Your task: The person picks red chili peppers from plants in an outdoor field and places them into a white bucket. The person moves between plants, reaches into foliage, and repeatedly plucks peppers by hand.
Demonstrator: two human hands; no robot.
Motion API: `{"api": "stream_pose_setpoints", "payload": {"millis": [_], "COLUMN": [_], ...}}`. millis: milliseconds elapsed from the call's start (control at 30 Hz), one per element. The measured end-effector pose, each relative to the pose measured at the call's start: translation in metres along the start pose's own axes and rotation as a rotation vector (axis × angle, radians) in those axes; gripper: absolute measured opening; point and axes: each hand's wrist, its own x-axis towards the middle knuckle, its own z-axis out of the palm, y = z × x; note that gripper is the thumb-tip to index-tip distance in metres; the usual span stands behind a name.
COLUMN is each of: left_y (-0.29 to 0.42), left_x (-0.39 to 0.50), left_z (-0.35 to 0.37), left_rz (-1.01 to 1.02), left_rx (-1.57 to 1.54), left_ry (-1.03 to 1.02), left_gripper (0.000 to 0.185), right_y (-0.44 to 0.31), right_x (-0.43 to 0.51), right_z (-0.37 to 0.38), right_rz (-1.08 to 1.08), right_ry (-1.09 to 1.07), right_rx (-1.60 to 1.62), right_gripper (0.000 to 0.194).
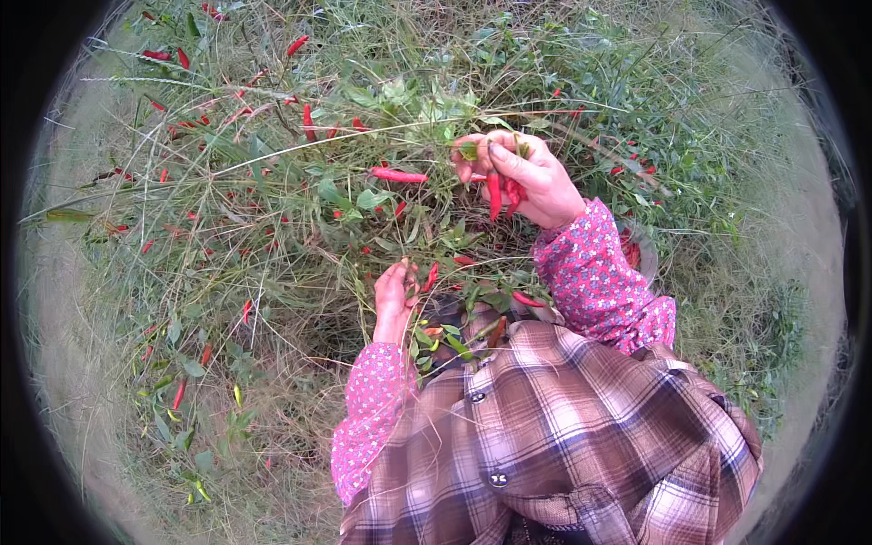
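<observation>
Several picked red chili peppers (pixel 494 196) hang from my right hand (pixel 538 178), whose thumb and fingers are closed on their stalks. A green leaf (pixel 468 150) shows by its fingertips. Lower and to the left, my left hand (pixel 394 294) is closed around a thin stem of a chili plant, its grip partly hidden by the fingers. Just right of that hand is a red chili (pixel 430 278). Close to my body, a branch carries green chilies (pixel 458 346) and an orange-brown one (pixel 497 332). Another red chili (pixel 398 175) lies level between the two hands' sides, among leaves.
Tangled dry grass (pixel 293 327) and long grass stalks cross the plants. More red chilies (pixel 308 122) dot the left side, with yellow-green ones (pixel 238 395) lower down. Behind my right sleeve, a round container (pixel 648 255) with red chilies is partly hidden.
</observation>
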Motion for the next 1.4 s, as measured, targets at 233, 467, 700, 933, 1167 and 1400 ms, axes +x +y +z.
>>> {"api": "stream_pose_setpoints", "payload": {"millis": [233,467,700,933,1167,1400], "left_y": [-0.006,0.001,0.002,0.015,0.007,0.019], "left_x": [0.006,0.009,-0.012,-0.029,-0.029,-0.043], "left_z": [-0.014,-0.012,0.019,0.052,0.038,0.039], "left_rz": [0.042,0.104,0.255,-0.151,-0.036,0.03], "left_rx": [-0.021,0.124,0.411,0.178,0.274,0.259], "left_ry": [-0.045,-0.085,-0.178,-0.31,-0.21,-0.251], "left_gripper": [0.021,0.015,0.014,0.02,0.014,0.016], "right_y": [-0.035,0.033,0.037,0.055,0.073,0.039], "right_x": [-0.08,-0.106,-0.098,-0.085,-0.075,-0.085], "right_z": [-0.105,-0.077,-0.042,-0.006,0.002,0.019], "right_rz": [-0.172,0.64,0.546,0.515,0.398,0.502], "right_ry": [0.526,0.192,-0.082,-0.202,-0.088,-0.157], "right_rx": [0.154,-0.506,-0.698,-0.852,-1.101,-0.243], "right_gripper": [0.012,0.017,0.025,0.023,0.023,0.018]}}
